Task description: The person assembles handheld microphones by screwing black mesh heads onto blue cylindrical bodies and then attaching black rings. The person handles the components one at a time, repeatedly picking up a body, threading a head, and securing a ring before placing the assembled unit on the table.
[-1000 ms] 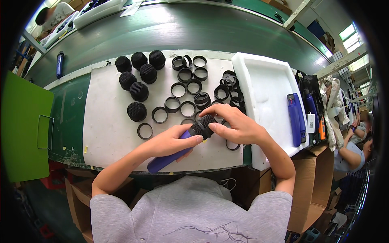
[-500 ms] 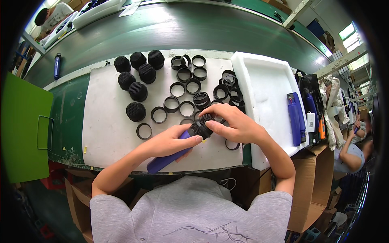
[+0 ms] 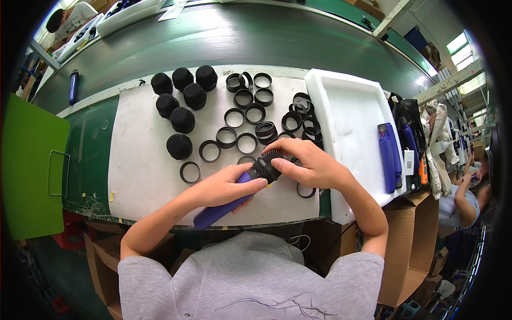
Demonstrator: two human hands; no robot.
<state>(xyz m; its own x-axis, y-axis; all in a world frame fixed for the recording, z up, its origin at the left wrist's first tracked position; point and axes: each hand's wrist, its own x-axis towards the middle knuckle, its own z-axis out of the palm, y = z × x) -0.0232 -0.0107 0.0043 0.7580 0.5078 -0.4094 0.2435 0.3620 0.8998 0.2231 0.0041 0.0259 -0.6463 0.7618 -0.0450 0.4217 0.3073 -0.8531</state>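
A microphone [image 3: 218, 212] with a blue-purple body and a black mesh head slants across the near part of the white work sheet [image 3: 144, 184]. My left hand [image 3: 226, 186] is wrapped round its body, thumb along the top. At the upper end, my right hand [image 3: 304, 162] closes its fingers and thumb on the mesh head. Several black rings [image 3: 247, 143] lie just beyond my hands, some stacked and some partly hidden by my right hand. Several black mesh microphone heads [image 3: 182, 120] stand at the far left of the sheet.
To the right sits a white foam tray [image 3: 352, 101] with blue microphone bodies [image 3: 391, 157] at its right side. A green board [image 3: 37, 170] is at the left. Beyond the sheet runs a green conveyor [image 3: 229, 37], carrying another microphone [image 3: 73, 87]. Cardboard boxes [image 3: 408, 245] stand below.
My hands keep nearly the same hold on the microphone and its head. At the far right, a co-worker's arm has shifted slightly.
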